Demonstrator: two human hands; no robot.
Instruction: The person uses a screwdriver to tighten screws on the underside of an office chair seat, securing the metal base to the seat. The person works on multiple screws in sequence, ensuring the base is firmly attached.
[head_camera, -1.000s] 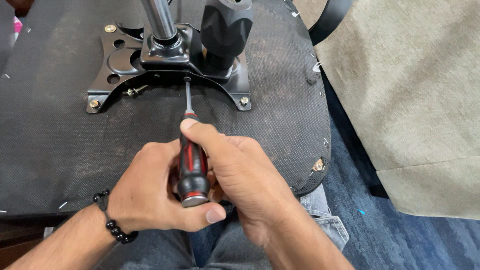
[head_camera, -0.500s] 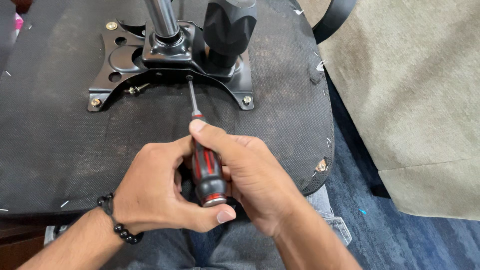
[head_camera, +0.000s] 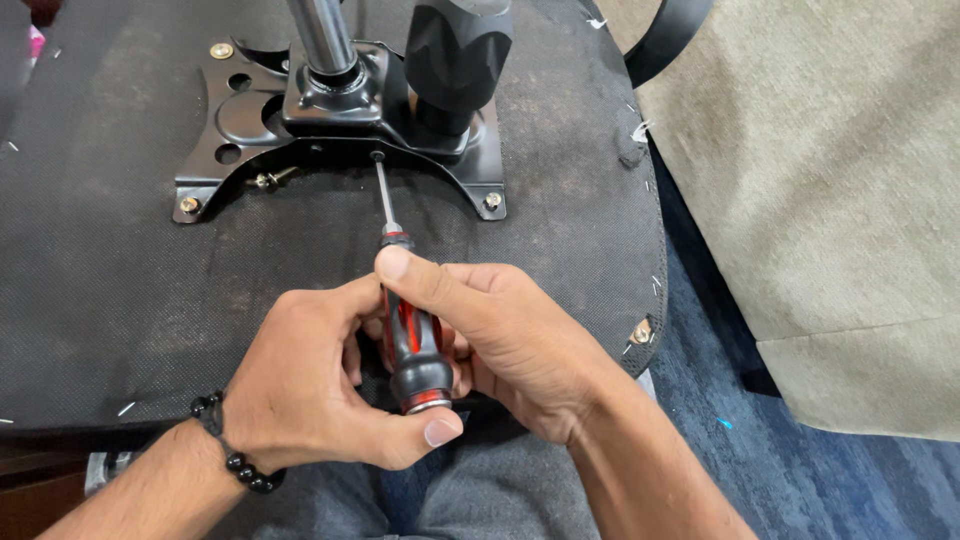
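Red-and-black screwdriver, both hands wrapped on the handle: left hand cupping below, thumb across the butt; right hand closed around it, thumb along the collar. Shaft runs straight away from the grip, tip seated in a screw at the black mounting plate's near edge, on the upturned seat base.

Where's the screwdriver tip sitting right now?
In the head view, the screwdriver tip sits at the front edge of the black metal plate, just below the chrome column; both hands hold its handle.
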